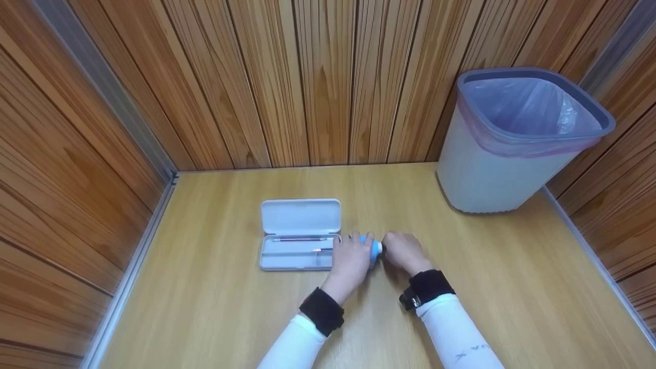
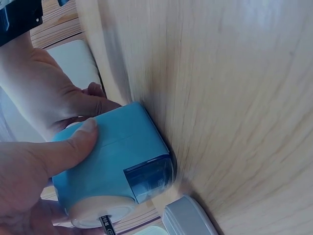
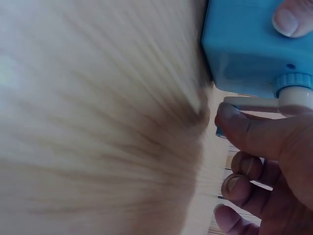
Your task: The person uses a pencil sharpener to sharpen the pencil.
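Note:
A light blue crank pencil sharpener (image 2: 112,147) with a translucent dark blue drawer (image 2: 152,177) sits on the table. My left hand (image 1: 352,259) grips its body, thumb across one face in the left wrist view. A dark pencil (image 2: 106,224) sticks out of the sharpener's pale round front, pointing left over the pencil case in the head view. On the opposite side, my right hand (image 1: 405,252) pinches the white crank handle (image 3: 252,104) between thumb and fingers; the other fingers curl loosely below. The grey pencil case (image 1: 287,261) lies with its lid up, just left of the left hand.
One slim purplish pencil (image 1: 300,239) lies in the case's back compartment. At the back right stands a light waste bin (image 1: 487,174) with a grey rim and a pinkish liner. Wood-panelled walls (image 1: 323,87) bound the table (image 1: 205,307) at the back and both sides.

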Demonstrator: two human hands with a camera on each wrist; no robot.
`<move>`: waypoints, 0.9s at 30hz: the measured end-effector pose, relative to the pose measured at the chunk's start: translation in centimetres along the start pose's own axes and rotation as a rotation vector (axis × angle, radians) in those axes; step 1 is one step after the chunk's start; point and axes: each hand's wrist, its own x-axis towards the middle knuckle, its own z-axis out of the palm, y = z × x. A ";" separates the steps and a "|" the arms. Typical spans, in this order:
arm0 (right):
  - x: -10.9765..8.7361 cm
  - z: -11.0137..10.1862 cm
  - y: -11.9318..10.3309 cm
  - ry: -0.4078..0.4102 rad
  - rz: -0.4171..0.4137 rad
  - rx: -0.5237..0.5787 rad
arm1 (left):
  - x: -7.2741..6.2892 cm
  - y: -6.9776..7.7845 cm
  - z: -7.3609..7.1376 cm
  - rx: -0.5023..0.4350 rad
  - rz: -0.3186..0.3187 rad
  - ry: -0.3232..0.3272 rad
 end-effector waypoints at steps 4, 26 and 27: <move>-0.6 -0.1 -0.3 -0.054 0.006 0.022 | 0.2 0.1 -0.1 -0.009 -0.010 -0.044; -2.0 -1.2 -0.7 -0.068 0.046 0.123 | 0.3 -0.7 -0.2 -0.163 -0.010 -0.090; -2.0 -1.5 -0.8 -0.069 0.055 0.141 | 0.3 -0.9 -0.3 -0.182 -0.006 -0.077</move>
